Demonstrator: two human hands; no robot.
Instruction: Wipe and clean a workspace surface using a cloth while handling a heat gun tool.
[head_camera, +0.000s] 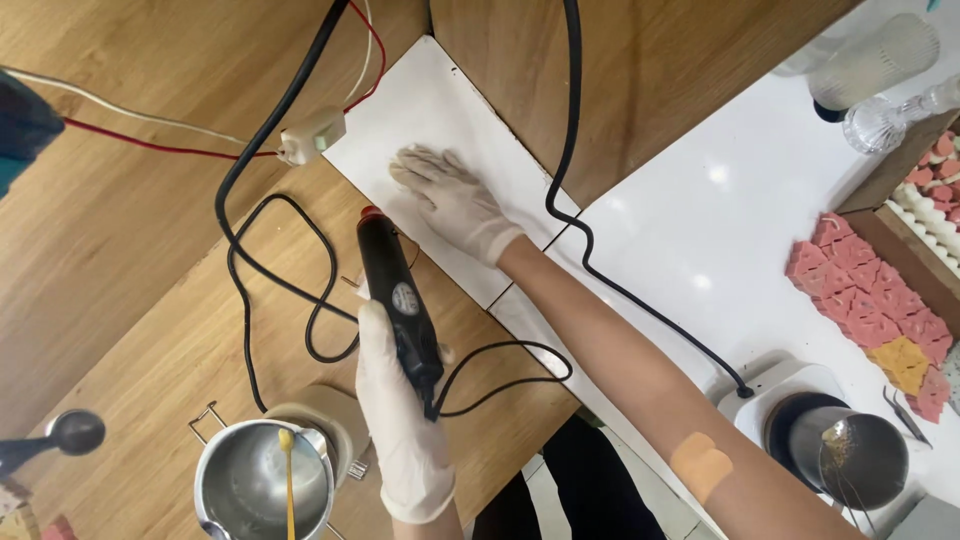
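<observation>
Heat tool (400, 300) lies left of the tile (430, 120); metal pot (262, 485) nearer, leftward

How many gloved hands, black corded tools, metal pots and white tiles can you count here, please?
Gloved hands: 2, left hand and right hand
Black heat tool: 1
Metal pots: 2, near pot and far pot
White tile: 1
Total: 6

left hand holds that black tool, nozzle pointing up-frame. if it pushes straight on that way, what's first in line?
Likely the looped black cable just beyond the black tool's red tip, then the small inline switch. The left hand keeps left of the white tile. Depth is unclear.
</observation>
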